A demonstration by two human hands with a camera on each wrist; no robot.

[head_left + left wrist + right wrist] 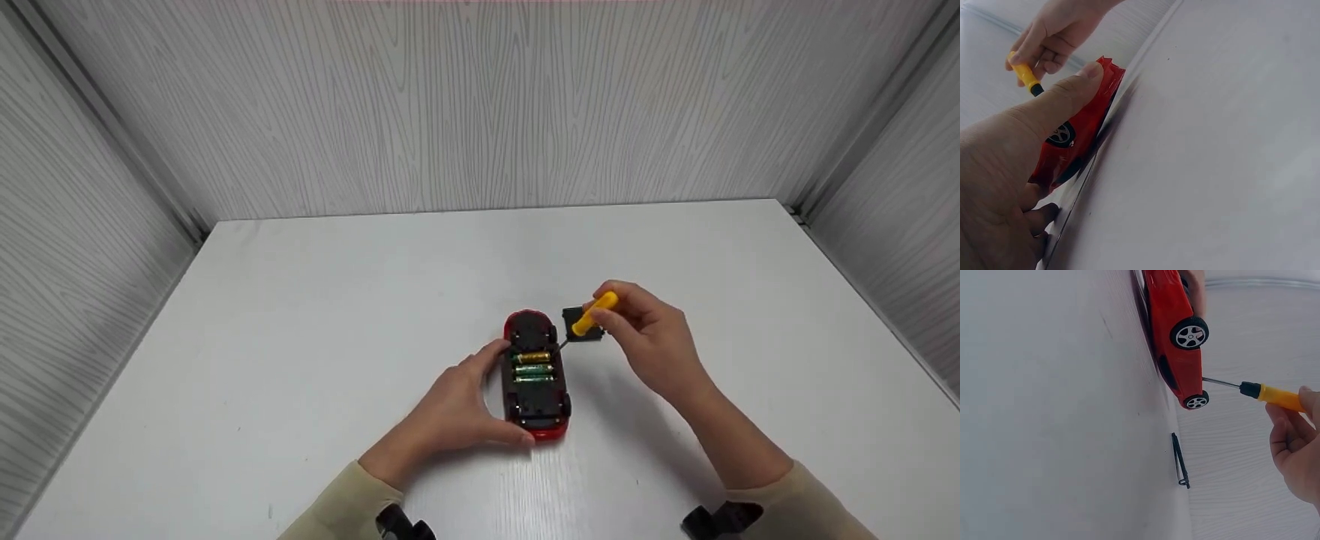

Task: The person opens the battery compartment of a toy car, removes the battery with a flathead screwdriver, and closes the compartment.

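A red toy car (538, 405) lies wheels up on the white table, its battery compartment uncovered. Several batteries (533, 369) sit side by side in it, one gold and the others green. My left hand (457, 412) grips the car from the left, thumb at the near end and fingers along the side. In my right hand (660, 341) is a yellow-handled screwdriver (594, 315), pinched by the handle. Its thin shaft slants down to the car's right edge, beside the gold battery; the right wrist view shows the tip meeting the car (1176, 354), but the exact contact is hidden.
A black battery cover (583, 325) lies on the table just right of the car, partly behind the screwdriver. Pale wood-grain panels (480, 105) stand behind the white table (337, 300) and at both sides.
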